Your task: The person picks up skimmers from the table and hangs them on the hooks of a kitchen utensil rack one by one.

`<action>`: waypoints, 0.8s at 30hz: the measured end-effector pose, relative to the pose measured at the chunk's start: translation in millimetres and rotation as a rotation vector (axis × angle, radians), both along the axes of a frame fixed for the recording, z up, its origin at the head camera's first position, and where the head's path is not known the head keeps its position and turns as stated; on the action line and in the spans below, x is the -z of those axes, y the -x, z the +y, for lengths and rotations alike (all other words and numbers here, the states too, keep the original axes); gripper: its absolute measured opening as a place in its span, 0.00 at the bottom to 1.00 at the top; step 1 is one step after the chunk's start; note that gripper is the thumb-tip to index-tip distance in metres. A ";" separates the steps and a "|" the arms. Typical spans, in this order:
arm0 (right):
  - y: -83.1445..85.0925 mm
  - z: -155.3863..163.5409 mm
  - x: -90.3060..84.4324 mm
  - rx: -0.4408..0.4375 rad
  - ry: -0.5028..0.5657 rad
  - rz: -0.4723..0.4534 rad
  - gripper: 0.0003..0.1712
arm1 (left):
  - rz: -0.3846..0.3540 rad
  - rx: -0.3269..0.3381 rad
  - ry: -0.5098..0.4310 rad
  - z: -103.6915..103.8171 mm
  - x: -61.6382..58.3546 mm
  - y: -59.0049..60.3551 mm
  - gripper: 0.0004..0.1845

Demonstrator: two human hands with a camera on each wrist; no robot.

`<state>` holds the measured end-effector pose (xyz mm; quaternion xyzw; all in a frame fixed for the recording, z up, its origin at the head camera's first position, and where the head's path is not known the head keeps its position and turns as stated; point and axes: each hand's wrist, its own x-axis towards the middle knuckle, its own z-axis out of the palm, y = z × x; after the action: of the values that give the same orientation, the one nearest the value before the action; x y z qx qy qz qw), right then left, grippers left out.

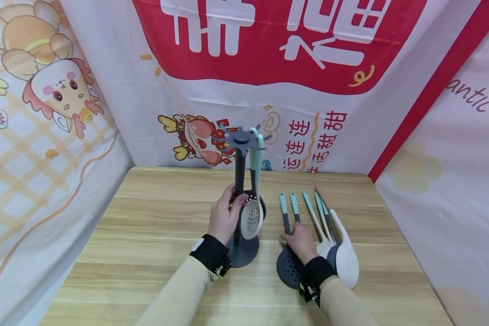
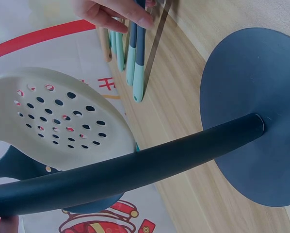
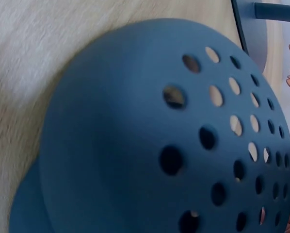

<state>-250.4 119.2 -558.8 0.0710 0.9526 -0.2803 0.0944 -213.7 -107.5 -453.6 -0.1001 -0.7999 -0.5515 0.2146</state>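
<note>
My left hand (image 1: 224, 217) grips the post of a dark utensil stand (image 1: 242, 253), which stands upright on its round base. A pale slotted spoon (image 1: 251, 219) and a dark perforated utensil hang on the stand's right side. To the right, my right hand (image 1: 301, 242) pinches the handle of a dark skimmer (image 1: 288, 268) with a mint end. A second dark handle (image 1: 295, 203) runs alongside, its lower part hidden under the hand. The skimmer's holed bowl fills the right wrist view, overlapping another dark piece (image 3: 28, 208).
Beside my right hand lie more utensils: a white slotted turner (image 1: 347, 265) with a wooden handle end, and several mint-handled ones (image 1: 311, 206). Printed cloth hangs behind the wooden table (image 1: 159, 226) and along both sides.
</note>
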 end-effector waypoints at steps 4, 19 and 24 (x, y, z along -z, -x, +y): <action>2.3 -3.5 -1.2 0.013 -0.006 -0.038 0.16 | 0.001 -0.001 -0.002 -0.5 -0.2 -0.1 0.17; 7.6 -8.5 -1.3 0.006 -0.041 -0.149 0.28 | -0.019 -0.007 -0.004 0.3 -2.0 -2.6 0.16; 8.4 -10.9 -2.4 0.012 -0.075 -0.160 0.25 | -0.010 -0.005 -0.008 0.3 -1.9 -2.6 0.16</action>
<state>-258.8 108.3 -556.4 0.1022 0.9514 -0.2387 0.1658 -211.1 -107.2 -451.6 -0.0943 -0.7989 -0.5547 0.2124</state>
